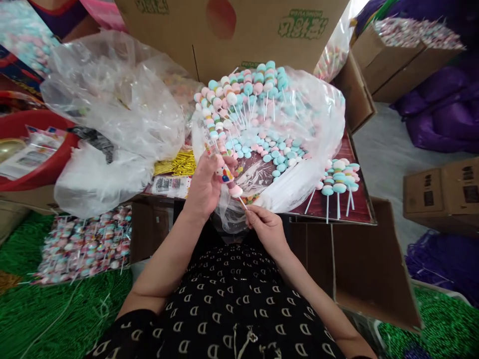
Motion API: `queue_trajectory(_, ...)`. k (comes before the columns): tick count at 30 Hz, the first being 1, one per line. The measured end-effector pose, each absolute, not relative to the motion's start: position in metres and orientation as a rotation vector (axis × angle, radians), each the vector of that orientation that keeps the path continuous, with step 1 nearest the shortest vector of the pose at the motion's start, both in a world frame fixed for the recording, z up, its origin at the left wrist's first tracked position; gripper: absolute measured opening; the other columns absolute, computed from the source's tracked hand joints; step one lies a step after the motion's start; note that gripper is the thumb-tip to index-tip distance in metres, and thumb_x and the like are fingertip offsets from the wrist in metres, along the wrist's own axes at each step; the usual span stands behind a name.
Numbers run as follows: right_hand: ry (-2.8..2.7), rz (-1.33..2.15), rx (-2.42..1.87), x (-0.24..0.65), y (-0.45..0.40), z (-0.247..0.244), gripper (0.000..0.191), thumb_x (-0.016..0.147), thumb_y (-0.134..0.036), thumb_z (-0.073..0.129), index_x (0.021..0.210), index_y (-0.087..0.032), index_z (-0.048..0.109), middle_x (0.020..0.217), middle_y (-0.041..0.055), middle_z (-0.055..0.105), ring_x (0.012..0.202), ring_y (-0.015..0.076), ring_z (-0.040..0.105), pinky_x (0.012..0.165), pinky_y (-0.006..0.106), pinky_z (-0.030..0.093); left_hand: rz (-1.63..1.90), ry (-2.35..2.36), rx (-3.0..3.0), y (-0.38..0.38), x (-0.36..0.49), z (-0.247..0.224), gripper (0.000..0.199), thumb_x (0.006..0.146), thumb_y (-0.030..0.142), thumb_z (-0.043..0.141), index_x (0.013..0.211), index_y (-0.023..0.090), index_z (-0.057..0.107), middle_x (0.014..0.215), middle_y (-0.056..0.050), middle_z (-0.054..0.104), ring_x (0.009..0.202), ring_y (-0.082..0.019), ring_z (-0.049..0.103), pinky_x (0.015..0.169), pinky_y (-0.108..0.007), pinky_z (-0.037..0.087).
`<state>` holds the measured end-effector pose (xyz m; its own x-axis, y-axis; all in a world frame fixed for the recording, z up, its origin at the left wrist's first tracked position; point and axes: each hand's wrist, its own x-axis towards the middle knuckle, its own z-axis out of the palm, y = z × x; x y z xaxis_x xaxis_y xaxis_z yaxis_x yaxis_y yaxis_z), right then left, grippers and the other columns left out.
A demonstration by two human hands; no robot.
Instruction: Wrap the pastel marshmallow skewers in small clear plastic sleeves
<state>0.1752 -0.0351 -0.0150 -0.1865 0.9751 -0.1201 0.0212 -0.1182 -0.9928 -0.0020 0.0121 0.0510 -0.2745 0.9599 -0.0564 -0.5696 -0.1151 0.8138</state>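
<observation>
My left hand [205,187] is wrapped round a candy skewer in a printed clear wrapper [225,174], near the table's front edge. The skewer's lower end shows a pink and white candy [235,191]. My right hand [266,227] pinches the white stick [243,203] below it. Just beyond my hands lie loose blue, pink and white candies [279,154] on clear plastic. Behind them, finished-looking candy skewers [258,85] are heaped with their sticks toward me. More skewers [339,177] rest at the table's right corner. Gold twist ties [179,163] lie left of my left hand.
A large cardboard box [254,35] stands behind the table. Crumpled clear bags [112,85] and a red basin [45,164] are at the left. A box of wrapped skewers [90,244] sits low at the left. An open carton [366,269] is at the lower right.
</observation>
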Motion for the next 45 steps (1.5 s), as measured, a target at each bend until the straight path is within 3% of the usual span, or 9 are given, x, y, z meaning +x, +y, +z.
queue_trajectory(4, -1.398, 1.255, -1.223, 0.176, -0.035, -0.013, 0.023, 0.085, -0.038, 0.07, 0.093, -0.021, 0.083, 0.062, -0.0009, 0.068, 0.055, 0.0131, 0.057, 0.059, 0.028, 0.051, 1.665, 0.985, 0.554, 0.01, 0.012, 0.041, 0.024, 0.086, 0.043, 0.078, 0.096, 0.023, 0.068, 0.077, 0.001, 0.073, 0.091, -0.019, 0.076, 0.082, -0.032, 0.059)
queue_trajectory(8, -1.403, 1.309, -1.202, 0.178, -0.033, -0.011, 0.024, 0.088, -0.039, 0.067, 0.093, -0.02, 0.082, 0.058, -0.0024, 0.064, 0.051, 0.0119, 0.054, 0.054, 0.026, 0.048, 1.625, 0.962, 0.52, -0.003, 0.027, 0.027, 0.033, 0.084, 0.048, 0.08, 0.099, 0.021, 0.068, 0.079, 0.0, 0.075, 0.091, -0.019, 0.076, 0.09, -0.036, 0.059)
queue_trajectory(14, -1.398, 1.31, -1.177, 0.182, -0.033, -0.015, 0.022, 0.087, -0.038, 0.069, 0.093, -0.022, 0.082, 0.059, -0.0024, 0.064, 0.052, 0.0123, 0.054, 0.055, 0.026, 0.048, 1.57, 0.861, 0.625, -0.002, 0.007, 0.035, 0.047, 0.078, 0.059, 0.084, 0.107, 0.024, 0.07, 0.105, -0.006, 0.079, 0.105, -0.023, 0.074, 0.088, -0.036, 0.059)
queue_trajectory(20, -1.488, 1.21, -1.172, 0.178, -0.033, -0.013, 0.019, 0.088, -0.034, 0.068, 0.091, -0.023, 0.083, 0.065, -0.0006, 0.071, 0.055, 0.0137, 0.058, 0.057, 0.028, 0.049, 1.579, 0.963, 0.546, 0.005, 0.012, 0.036, 0.031, 0.086, 0.045, 0.08, 0.105, 0.023, 0.071, 0.072, 0.002, 0.068, 0.083, -0.018, 0.075, 0.078, -0.032, 0.06)
queue_trajectory(29, -1.391, 1.328, -1.152, 0.17, -0.032, -0.013, 0.027, 0.091, -0.043, 0.066, 0.098, -0.022, 0.08, 0.059, -0.0034, 0.059, 0.052, 0.0119, 0.05, 0.054, 0.027, 0.046, 1.436, 0.908, 0.586, -0.019, 0.031, 0.019, 0.048, 0.086, 0.053, 0.079, 0.121, 0.022, 0.07, 0.085, -0.003, 0.077, 0.08, -0.017, 0.071, 0.076, -0.031, 0.058)
queue_trajectory(35, -1.314, 1.401, -1.104, 0.168, -0.027, -0.01, 0.033, 0.093, -0.052, 0.066, 0.099, -0.022, 0.078, 0.059, -0.0037, 0.057, 0.052, 0.0114, 0.049, 0.054, 0.026, 0.045, 1.301, 1.087, 0.891, -0.026, 0.021, 0.004, 0.038, 0.087, 0.058, 0.075, 0.097, 0.021, 0.076, 0.086, -0.002, 0.076, 0.085, -0.018, 0.07, 0.085, -0.031, 0.055)
queue_trajectory(39, -1.319, 1.389, -1.131, 0.169, -0.028, -0.01, 0.033, 0.093, -0.051, 0.066, 0.102, -0.021, 0.079, 0.06, -0.003, 0.058, 0.053, 0.0119, 0.051, 0.054, 0.027, 0.046, 1.262, 1.302, 1.179, -0.025, 0.016, 0.007, 0.032, 0.093, 0.051, 0.069, 0.084, 0.02, 0.074, 0.08, -0.002, 0.074, 0.079, -0.018, 0.065, 0.078, -0.03, 0.05)
queue_trajectory(45, -1.462, 1.217, -1.189, 0.172, -0.028, -0.009, 0.03, 0.097, -0.045, 0.06, 0.108, -0.024, 0.079, 0.063, -0.0017, 0.063, 0.057, 0.0154, 0.056, 0.059, 0.03, 0.05, 1.174, 1.541, 1.701, -0.021, 0.011, 0.017, 0.031, 0.094, 0.034, 0.058, 0.066, 0.023, 0.054, 0.066, -0.003, 0.057, 0.066, -0.019, 0.05, 0.066, -0.032, 0.038)
